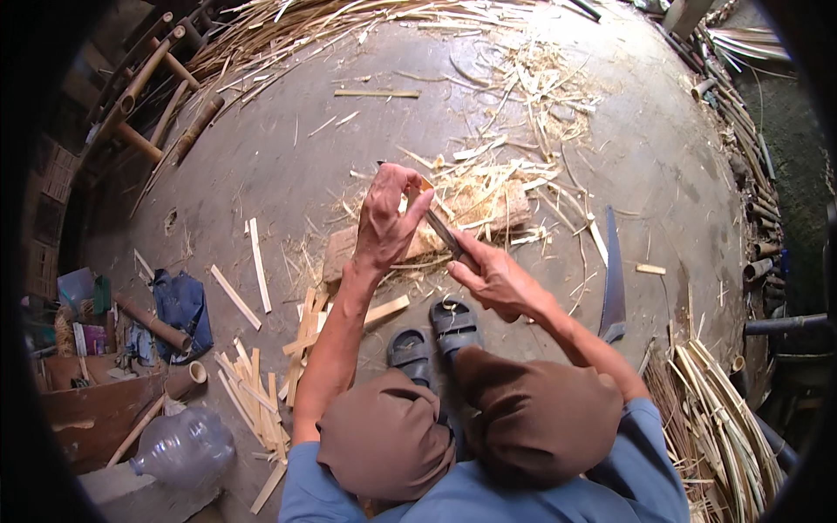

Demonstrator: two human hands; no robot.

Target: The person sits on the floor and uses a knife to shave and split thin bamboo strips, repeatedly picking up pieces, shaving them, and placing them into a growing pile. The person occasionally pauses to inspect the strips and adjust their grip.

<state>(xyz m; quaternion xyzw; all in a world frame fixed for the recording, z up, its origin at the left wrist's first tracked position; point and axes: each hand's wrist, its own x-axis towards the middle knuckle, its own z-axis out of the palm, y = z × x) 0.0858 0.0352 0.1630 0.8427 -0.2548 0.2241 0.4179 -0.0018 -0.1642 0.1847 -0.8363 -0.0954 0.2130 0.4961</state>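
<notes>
In front of my knees both hands are raised close together. My left hand (pixel 384 218) is closed, thumb and fingers pressed together near a small orange piece (pixel 425 185); what it grips is mostly hidden, and a dark tip sticks out beyond its knuckles. My right hand (pixel 499 277) is wrapped round the near end of a knife (pixel 443 230), whose narrow grey blade slants up and left toward my left fingers. Below the hands a reddish-brown block (pixel 340 251) lies on the floor, partly covered by a heap of pale shavings (pixel 475 193).
A handsaw (pixel 612 279) lies right of my sandalled feet. Pale bamboo strips (pixel 253 392) pile up at the left, near a clear plastic bottle (pixel 185 444) and a dark blue cloth (pixel 181 309). A bundle of split strips (pixel 719 410) sits at the right. Bamboo poles (pixel 148 74) stand far left.
</notes>
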